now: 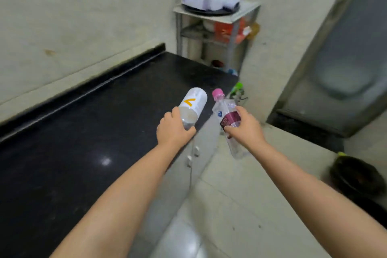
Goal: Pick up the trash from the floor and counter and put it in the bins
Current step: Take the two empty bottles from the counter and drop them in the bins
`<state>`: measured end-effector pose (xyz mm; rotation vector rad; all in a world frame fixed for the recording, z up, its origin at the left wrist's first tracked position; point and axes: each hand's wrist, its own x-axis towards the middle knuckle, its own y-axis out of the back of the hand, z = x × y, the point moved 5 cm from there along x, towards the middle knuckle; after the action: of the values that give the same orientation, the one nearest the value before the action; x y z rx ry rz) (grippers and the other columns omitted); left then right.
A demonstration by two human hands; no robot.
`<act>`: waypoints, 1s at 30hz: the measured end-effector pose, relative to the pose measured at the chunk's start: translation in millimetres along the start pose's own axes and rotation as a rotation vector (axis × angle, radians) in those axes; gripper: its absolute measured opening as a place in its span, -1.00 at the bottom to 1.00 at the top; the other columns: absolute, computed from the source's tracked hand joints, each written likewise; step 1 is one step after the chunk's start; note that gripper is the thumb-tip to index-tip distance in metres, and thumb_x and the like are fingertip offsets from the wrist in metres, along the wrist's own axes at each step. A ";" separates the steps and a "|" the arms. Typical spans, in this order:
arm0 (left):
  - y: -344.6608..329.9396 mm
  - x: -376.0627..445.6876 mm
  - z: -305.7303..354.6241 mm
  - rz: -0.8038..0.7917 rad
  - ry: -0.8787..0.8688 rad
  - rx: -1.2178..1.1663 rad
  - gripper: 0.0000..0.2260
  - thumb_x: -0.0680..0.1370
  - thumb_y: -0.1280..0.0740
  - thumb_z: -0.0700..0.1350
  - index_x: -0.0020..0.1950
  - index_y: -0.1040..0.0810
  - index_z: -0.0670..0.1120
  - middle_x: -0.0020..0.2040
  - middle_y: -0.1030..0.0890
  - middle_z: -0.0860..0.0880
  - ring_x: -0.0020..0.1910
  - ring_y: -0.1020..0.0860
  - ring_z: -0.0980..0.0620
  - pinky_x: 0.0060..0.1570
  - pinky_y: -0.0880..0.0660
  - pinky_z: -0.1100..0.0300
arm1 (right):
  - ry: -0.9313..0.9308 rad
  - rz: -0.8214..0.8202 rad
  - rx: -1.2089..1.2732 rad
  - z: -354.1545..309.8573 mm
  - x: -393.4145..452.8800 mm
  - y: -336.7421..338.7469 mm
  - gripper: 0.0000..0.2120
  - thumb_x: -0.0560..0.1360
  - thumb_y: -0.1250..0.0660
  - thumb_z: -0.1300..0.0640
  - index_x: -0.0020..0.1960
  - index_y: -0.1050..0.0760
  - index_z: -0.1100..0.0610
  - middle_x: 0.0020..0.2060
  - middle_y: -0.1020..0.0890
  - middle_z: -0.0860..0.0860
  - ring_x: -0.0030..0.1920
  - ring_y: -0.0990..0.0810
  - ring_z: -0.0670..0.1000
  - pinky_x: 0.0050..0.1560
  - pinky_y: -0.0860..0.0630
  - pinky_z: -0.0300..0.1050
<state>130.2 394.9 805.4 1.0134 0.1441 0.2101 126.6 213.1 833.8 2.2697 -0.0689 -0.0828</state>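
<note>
Both arms outstretched, left hand [174,130] and right hand [247,125] each clasping bottles.

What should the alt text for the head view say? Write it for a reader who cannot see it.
Seen from above, a person holds a plastic bottle in each hand: the left hand grips a white-labelled bottle over a black counter, the right hand a pink-capped bottle over the tiled floor. A dark bin sits at right; a cluttered metal shelf stands in the corner.
</note>
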 end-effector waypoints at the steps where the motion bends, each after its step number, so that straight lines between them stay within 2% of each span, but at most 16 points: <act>1: -20.8 -7.4 44.3 -0.029 -0.066 -0.001 -0.48 0.44 -0.38 0.00 0.30 -0.33 -0.18 0.21 -0.48 -0.20 0.18 -0.49 -0.22 0.10 -0.48 -0.03 | -0.054 0.046 0.024 33.4 -4.6 32.7 -0.44 0.39 -0.35 0.21 0.36 -0.32 0.12 0.18 -0.53 0.22 0.16 -0.51 0.23 0.13 -0.47 0.02; 3: -65.5 -28.2 131.1 -0.093 -0.200 -0.003 -0.48 0.44 -0.39 0.00 0.30 -0.33 -0.18 0.22 -0.49 -0.21 0.20 -0.49 -0.22 0.10 -0.49 -0.03 | -0.165 0.124 0.046 103.6 -19.3 94.3 -0.43 0.38 -0.35 0.19 0.37 -0.30 0.11 0.18 -0.54 0.21 0.16 -0.52 0.23 0.14 -0.48 0.02; 7: -152.3 -79.7 278.0 -0.217 -0.425 -0.036 -0.48 0.44 -0.40 -0.01 0.31 -0.35 -0.18 0.24 -0.49 -0.22 0.23 -0.49 -0.21 0.13 -0.48 0.01 | -0.360 0.303 0.144 234.5 -61.5 201.9 -0.50 0.40 -0.34 0.19 0.32 -0.34 0.13 0.14 -0.59 0.19 0.12 -0.56 0.21 -0.02 -0.42 -0.08; 9: -191.7 -103.6 337.6 -0.302 -0.498 -0.014 -0.50 0.45 -0.38 -0.03 0.31 -0.34 -0.18 0.25 -0.50 -0.21 0.24 -0.48 -0.19 0.13 -0.46 0.04 | -0.470 0.389 0.210 289.5 -83.6 244.9 -0.54 0.44 -0.32 0.18 0.32 -0.35 0.17 0.16 -0.58 0.19 0.16 -0.53 0.21 0.06 -0.44 -0.05; 10: -210.5 -113.3 366.3 -0.337 -0.533 -0.004 -0.52 0.45 -0.38 -0.04 0.29 -0.34 -0.18 0.25 -0.50 -0.20 0.23 -0.49 -0.19 0.12 -0.46 0.05 | -0.528 0.430 0.255 316.7 -92.6 262.8 -0.57 0.45 -0.31 0.18 0.30 -0.36 0.19 0.17 -0.58 0.19 0.17 -0.52 0.21 0.08 -0.43 -0.05; 12: -245.3 -128.0 419.6 -0.389 -0.587 0.003 -0.56 0.45 -0.36 -0.07 0.26 -0.35 -0.19 0.23 -0.50 -0.20 0.21 -0.50 -0.20 0.09 -0.47 0.04 | -0.633 0.500 0.351 370.7 -103.1 290.1 -0.64 0.47 -0.29 0.19 0.24 -0.41 0.24 0.16 -0.58 0.21 0.17 -0.52 0.21 0.01 -0.37 -0.09; 15: -300.0 -138.4 486.2 -0.466 -0.622 -0.010 -0.59 0.45 -0.34 -0.06 0.23 -0.36 -0.18 0.20 -0.50 -0.20 0.18 -0.51 -0.22 0.07 -0.48 0.02 | -0.771 0.600 0.452 446.0 -106.1 320.8 -0.59 0.48 -0.32 0.13 0.26 -0.39 0.27 0.20 -0.55 0.21 0.21 -0.50 0.19 -0.02 -0.31 -0.17; 17: -342.7 -137.2 521.3 -0.529 -0.634 -0.005 -0.57 0.45 -0.36 -0.03 0.23 -0.36 -0.19 0.20 -0.51 -0.21 0.17 -0.52 -0.23 0.07 -0.49 0.03 | -0.873 0.643 0.528 493.1 -100.7 336.5 -0.56 0.46 -0.36 0.14 0.27 -0.39 0.31 0.11 -0.54 0.18 0.19 -0.51 0.19 0.03 -0.39 -0.08; 19: -389.1 -125.8 553.3 -0.591 -0.617 0.003 -0.56 0.46 -0.37 -0.01 0.23 -0.36 -0.19 0.20 -0.52 -0.21 0.17 -0.53 -0.22 0.05 -0.50 0.04 | -0.957 0.674 0.654 539.5 -83.9 348.1 -0.50 0.35 -0.44 0.19 0.22 -0.42 0.35 -0.01 -0.54 0.20 0.06 -0.55 0.20 0.08 -0.49 0.04; 21: -437.2 -105.1 586.3 -0.654 -0.582 0.002 -0.56 0.47 -0.36 0.00 0.24 -0.36 -0.19 0.21 -0.52 -0.21 0.18 -0.53 -0.21 0.08 -0.50 0.04 | -1.015 0.685 0.784 590.5 -54.8 358.8 -0.36 0.14 -0.46 0.17 0.18 -0.45 0.38 -0.04 -0.58 0.27 -0.08 -0.58 0.23 -0.02 -0.53 0.10; 22: -462.7 -92.0 603.4 -0.688 -0.562 0.000 -0.55 0.48 -0.35 0.00 0.26 -0.35 -0.19 0.24 -0.52 -0.22 0.21 -0.52 -0.22 0.11 -0.49 0.04 | -1.039 0.682 0.832 618.8 -36.0 363.1 -0.33 0.10 -0.45 0.16 0.17 -0.45 0.39 -0.07 -0.57 0.29 -0.16 -0.58 0.22 -0.11 -0.53 0.07; 24: -516.3 -62.3 637.0 -0.758 -0.510 0.013 -0.49 0.50 -0.34 0.02 0.35 -0.30 -0.19 0.30 -0.49 -0.23 0.27 -0.48 -0.22 0.20 -0.46 0.03 | -1.095 0.655 0.890 666.2 6.1 370.5 -0.48 0.25 -0.45 0.21 0.14 -0.46 0.39 -0.15 -0.55 0.25 -0.30 -0.53 0.14 -0.26 -0.47 -0.07; 27: -593.6 -20.1 672.6 -0.847 -0.405 0.065 -0.45 0.51 -0.34 0.06 0.36 -0.27 -0.21 0.32 -0.46 -0.26 0.30 -0.46 -0.23 0.23 -0.44 0.02 | -1.187 0.606 0.924 735.4 68.6 369.1 -0.76 0.42 -0.38 0.26 0.02 -0.49 0.36 -0.23 -0.57 0.21 -0.34 -0.51 0.09 -0.34 -0.45 -0.13; 29: -645.3 -1.0 685.6 -0.912 -0.343 0.098 -0.45 0.51 -0.35 0.07 0.34 -0.28 -0.22 0.31 -0.46 -0.27 0.28 -0.47 -0.25 0.21 -0.46 0.01 | -1.223 0.538 0.984 775.3 105.8 358.1 -0.90 0.46 -0.34 0.24 -0.13 -0.52 0.29 -0.39 -0.59 0.12 -0.33 -0.50 0.08 -0.26 -0.47 -0.09; 30: -671.1 6.2 688.3 -0.949 -0.304 0.122 -0.45 0.51 -0.35 0.07 0.34 -0.27 -0.22 0.31 -0.45 -0.28 0.27 -0.48 -0.26 0.20 -0.47 0.01 | -1.253 0.497 1.004 795.4 120.3 348.8 -0.87 0.48 -0.32 0.22 -0.23 -0.52 0.23 -0.41 -0.60 0.07 -0.30 -0.51 0.07 -0.14 -0.49 -0.05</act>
<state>357.2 -514.7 592.4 0.9872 0.3448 -0.8207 172.6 -626.3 584.7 2.6336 -1.6002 -1.4417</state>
